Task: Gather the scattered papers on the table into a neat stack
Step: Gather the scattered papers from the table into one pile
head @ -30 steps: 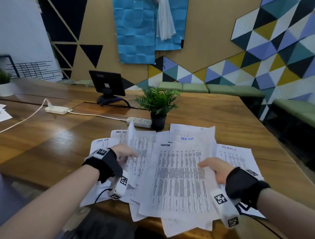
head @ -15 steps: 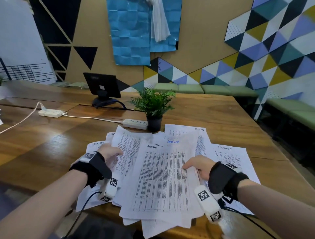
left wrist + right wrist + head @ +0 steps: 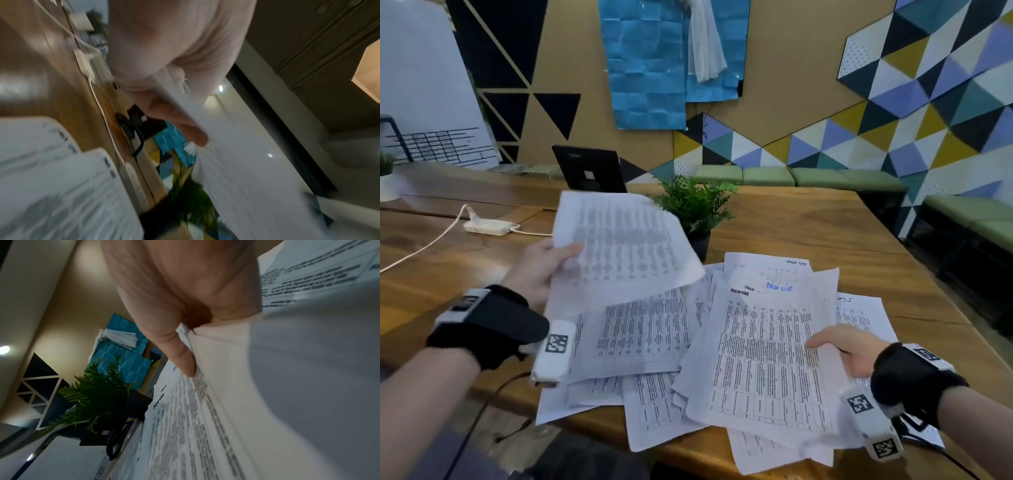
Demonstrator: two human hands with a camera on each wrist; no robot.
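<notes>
Several printed sheets lie fanned and overlapping at the near edge of the wooden table [image 3: 808, 222]. My left hand [image 3: 544, 263] pinches one sheet [image 3: 619, 246] by its left edge and holds it tilted in the air above the pile; the left wrist view shows my thumb [image 3: 185, 126] on that sheet [image 3: 246, 170]. My right hand [image 3: 842, 346] grips a bundle of sheets [image 3: 763, 353] at its right edge, thumb on top. In the right wrist view my thumb [image 3: 180, 356] presses the bundle [image 3: 205, 426]. More loose sheets [image 3: 640, 335] lie under and between both hands.
A small potted plant [image 3: 697, 209] stands just behind the papers. A white power strip [image 3: 489, 226] with its cable lies at the left, and a black monitor [image 3: 589, 169] stands further back. Green benches [image 3: 808, 176] line the patterned wall.
My left hand has lifted one sheet off the pile and raised it up and back. My right hand keeps its hold on the bundle, which has shifted to the right.
</notes>
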